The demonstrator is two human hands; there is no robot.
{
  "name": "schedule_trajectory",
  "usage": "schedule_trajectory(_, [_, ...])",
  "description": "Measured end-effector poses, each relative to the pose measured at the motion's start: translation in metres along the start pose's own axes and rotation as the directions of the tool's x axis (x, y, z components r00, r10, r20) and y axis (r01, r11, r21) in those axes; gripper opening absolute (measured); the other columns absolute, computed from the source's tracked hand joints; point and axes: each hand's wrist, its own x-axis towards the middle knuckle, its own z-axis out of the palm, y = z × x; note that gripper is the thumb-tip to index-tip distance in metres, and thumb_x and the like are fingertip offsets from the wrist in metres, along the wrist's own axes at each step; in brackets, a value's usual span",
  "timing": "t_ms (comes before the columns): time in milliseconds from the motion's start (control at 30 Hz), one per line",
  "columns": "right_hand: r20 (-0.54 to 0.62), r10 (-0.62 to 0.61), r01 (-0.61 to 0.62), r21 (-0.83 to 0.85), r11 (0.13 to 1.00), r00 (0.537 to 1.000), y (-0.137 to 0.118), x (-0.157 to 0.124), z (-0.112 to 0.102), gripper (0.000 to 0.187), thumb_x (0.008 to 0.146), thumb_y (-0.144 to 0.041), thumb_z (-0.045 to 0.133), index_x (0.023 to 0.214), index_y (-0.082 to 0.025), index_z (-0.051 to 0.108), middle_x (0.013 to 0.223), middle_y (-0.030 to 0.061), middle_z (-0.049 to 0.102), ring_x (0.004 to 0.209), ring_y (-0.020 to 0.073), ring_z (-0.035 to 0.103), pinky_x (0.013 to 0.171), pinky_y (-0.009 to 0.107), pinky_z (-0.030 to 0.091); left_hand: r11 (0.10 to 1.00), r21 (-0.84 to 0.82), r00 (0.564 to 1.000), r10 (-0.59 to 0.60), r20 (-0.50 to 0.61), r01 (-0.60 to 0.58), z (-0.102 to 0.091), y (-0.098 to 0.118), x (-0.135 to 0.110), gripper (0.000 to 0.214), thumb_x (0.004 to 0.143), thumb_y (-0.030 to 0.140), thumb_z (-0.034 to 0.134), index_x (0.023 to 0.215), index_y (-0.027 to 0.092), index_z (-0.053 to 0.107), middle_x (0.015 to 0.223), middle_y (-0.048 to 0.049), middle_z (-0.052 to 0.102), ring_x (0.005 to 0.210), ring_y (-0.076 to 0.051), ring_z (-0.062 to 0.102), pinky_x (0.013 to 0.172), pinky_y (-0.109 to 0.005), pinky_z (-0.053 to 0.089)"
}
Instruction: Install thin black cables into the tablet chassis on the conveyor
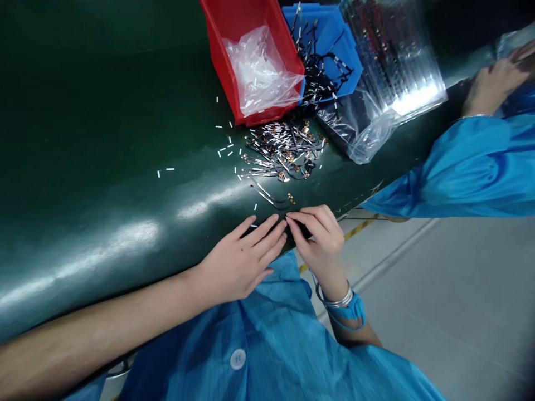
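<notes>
the left hand (pixel 240 266) and right hand (pixel 318 242) sit close together, the right pinching a thin cable (pixel 271 199) at the desk (pixel 104 139) edge; a careless sweep could scatter the loose white strips (pixel 229 146).

A glossy dark green table (pixel 83 139) runs under the left grip (pixel 240 262) and right grip (pixel 320 242). Just beyond the grips lies a loose thin cable (pixel 270 196), and a heap of flat metal-and-black cables (pixel 284 150) with gold contacts sits further on. Small white strips (pixel 221 147) are scattered left of the heap. Farthest from the grips, a red plastic bin (pixel 221 67), a blue plastic bin (pixel 332 33) and a clear plastic bag (pixel 371 136) stand side by side.
</notes>
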Motion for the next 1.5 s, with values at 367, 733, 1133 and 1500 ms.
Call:
schedule_trajectory(367, [0.211,-0.095,0.171,-0.378,0.91,0.973,-0.024,-0.002,-0.018,0.026,0.09,-0.011,0.049,0.105,-0.019,0.069,0.077,0.0066,0.066,0.071,0.0188,0.051,0.054,0.033,0.037,1.0,-0.023,1.0,0.003,-0.01,-0.003,0.0,-0.001,0.0,0.05,0.099,0.037,0.032,0.136,0.009,0.051,0.145,-0.0115,0.048,0.137,-0.026,0.039,0.11,-0.042,0.027])
schedule_trajectory(733, [-0.035,0.21,-0.212,-0.079,0.974,0.977,0.058,0.055,-0.014,0.013,0.084,-0.02,0.058,0.08,-0.025,0.069,0.08,0.0012,0.066,0.077,0.018,0.059,0.065,0.033,0.048,0.999,-0.038,1.0,0.005,0.013,-0.004,-0.002,-0.002,0.001,0.051,0.098,0.039,0.036,0.138,0.01,0.05,0.149,-0.0123,0.042,0.138,-0.027,0.037,0.11,-0.041,0.026])
schedule_trajectory(1133, [-0.002,0.238,-0.238,0.041,0.97,0.971,0.064,0.048,-0.013,0.008,0.081,-0.021,0.06,0.077,-0.023,0.067,0.082,0.0017,0.064,0.074,0.0165,0.057,0.057,0.03,0.044,0.994,-0.106,0.996,-0.042,-0.081,0.033,-0.015,-0.002,0.003,0.047,0.099,0.034,0.035,0.136,0.009,0.051,0.149,-0.0124,0.042,0.139,-0.026,0.035,0.112,-0.039,0.027])
schedule_trajectory(1500, [-0.202,0.381,-0.405,-0.092,0.91,0.902,0.046,0.045,0.007,0.008,0.078,-0.021,0.065,0.07,-0.022,0.063,0.069,-0.0006,0.059,0.068,0.0159,0.053,0.065,0.031,0.045,0.995,-0.099,0.999,0.001,-0.039,-0.004,-0.007,-0.025,0.021,0.052,0.1,0.041,0.031,0.135,0.009,0.053,0.147,-0.0108,0.045,0.137,-0.027,0.038,0.109,-0.041,0.03])
